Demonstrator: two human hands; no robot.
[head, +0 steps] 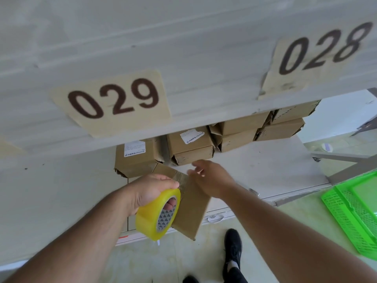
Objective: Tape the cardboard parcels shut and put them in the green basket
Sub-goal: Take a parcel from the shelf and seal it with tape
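My left hand (150, 190) grips a roll of yellowish clear tape (158, 215), held against the near left side of a brown cardboard parcel (191, 211) lying at the shelf's front edge. A strip of tape (180, 179) runs across the parcel's top. My right hand (210, 177) lies flat on the far end of that parcel, fingers spread over the tape. The green basket (355, 213) sits on the floor at the right.
Several more cardboard parcels (191, 146) are stacked at the back of the white shelf (265, 168), under an upper shelf front (183, 68) labelled 029 and 028. A black-shoed foot (232, 246) stands on the pale floor below.
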